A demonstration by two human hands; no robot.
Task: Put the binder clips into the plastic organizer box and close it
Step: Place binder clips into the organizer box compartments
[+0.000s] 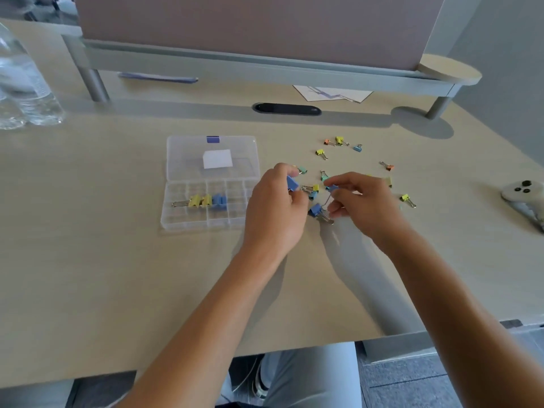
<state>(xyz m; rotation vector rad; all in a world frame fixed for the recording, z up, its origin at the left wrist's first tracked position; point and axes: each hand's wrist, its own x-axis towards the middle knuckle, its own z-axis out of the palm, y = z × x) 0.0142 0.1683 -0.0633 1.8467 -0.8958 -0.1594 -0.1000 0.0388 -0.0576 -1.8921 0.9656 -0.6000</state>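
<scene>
The job now is gathering: carry each clip across and seat it in a free compartment of the organizer box (206, 207), lying open beyond the left hand (273, 207). That hand's curled fingers pinch a blue clip (292, 183); the right hand (362, 201) pinches another blue clip (332, 188) between thumb and forefinger — loose clips (338, 141) lie scattered beyond both sets of fingertips.

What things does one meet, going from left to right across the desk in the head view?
Water bottles → plastic organizer box → left hand → right hand → lone yellow binder clip → white controller.
</scene>
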